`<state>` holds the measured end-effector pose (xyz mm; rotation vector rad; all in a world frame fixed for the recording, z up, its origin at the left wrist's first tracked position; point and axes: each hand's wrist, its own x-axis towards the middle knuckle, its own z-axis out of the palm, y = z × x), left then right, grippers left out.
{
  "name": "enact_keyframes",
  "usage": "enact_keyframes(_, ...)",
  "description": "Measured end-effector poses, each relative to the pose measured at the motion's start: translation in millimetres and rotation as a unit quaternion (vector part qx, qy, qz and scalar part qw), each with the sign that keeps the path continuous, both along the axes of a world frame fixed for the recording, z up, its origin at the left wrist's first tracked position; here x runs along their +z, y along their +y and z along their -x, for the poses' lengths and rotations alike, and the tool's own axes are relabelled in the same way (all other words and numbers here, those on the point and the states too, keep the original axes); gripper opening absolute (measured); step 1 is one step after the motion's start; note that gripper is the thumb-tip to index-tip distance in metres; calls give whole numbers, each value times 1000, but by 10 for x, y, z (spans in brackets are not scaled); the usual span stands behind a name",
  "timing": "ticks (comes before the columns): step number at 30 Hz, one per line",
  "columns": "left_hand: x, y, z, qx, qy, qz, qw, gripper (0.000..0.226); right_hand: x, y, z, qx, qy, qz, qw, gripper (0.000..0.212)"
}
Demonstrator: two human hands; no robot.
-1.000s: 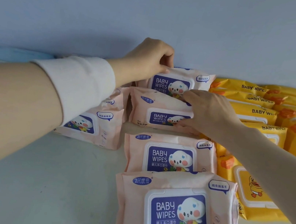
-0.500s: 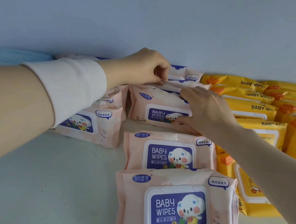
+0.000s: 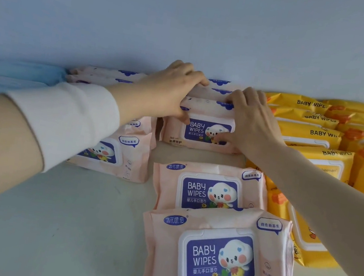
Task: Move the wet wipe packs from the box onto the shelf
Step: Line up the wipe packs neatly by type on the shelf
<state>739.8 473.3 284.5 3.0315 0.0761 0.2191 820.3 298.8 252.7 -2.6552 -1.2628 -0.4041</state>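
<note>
white shelf [image 3: 68, 227] stacked with wipe packs [image 3: 217, 261].
left hand [image 3: 171, 89] and right hand [image 3: 250, 119], fingers curled, grip the upper-centre pink pack [image 3: 201, 129].

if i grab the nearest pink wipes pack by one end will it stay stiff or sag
Probably sags a little: the nearest pink pack has a soft, creased film wrapper; only its white flip lid looks rigid. Lying low and wide on the shelf, it should slide rather than tip or roll if pushed.

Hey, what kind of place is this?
Probably a shop or stockroom shelf being stocked: rows of identical pink wipe packs, yellow wipe packs stacked beside them; left hand and right hand grip one pink pack.
</note>
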Motion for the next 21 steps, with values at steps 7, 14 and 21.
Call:
enact_keyframes(7,-56,-59,6,29,-18,-10,999,74,32,13,-24,-52,44,6,998,82)
enact_keyframes(14,105,-281,117,20,22,-131,991,74,230,-42,178,-55,26,66,996,83)
enact_keyframes(21,345,-607,459,-50,164,30,985,31,651,-585,737,79,126,169,974,77)
